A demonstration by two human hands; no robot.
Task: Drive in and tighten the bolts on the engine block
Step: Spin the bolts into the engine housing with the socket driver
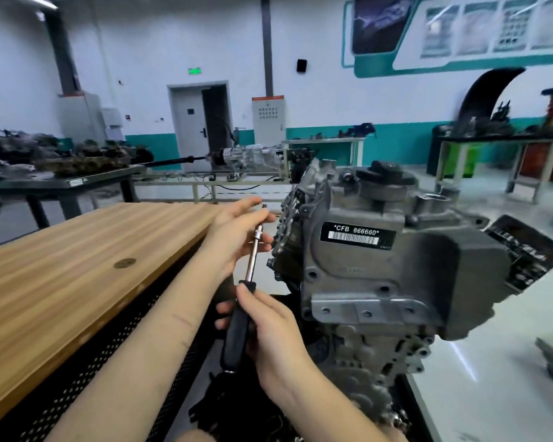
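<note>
We are gripping the nut driver (248, 282): right hand (268, 333) clenching its black handle, left hand (237, 237) pinching the stiff, slick steel shaft beside the heavy engine block (380, 269).

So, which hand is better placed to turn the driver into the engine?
The right hand: it grips the driver by its black handle. The left hand only pinches the shaft near the tip, beside the engine, guiding it.

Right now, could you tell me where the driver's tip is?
In the head view, centre frame: the driver tip sits between the left hand fingertips, just left of the engine block.
</note>
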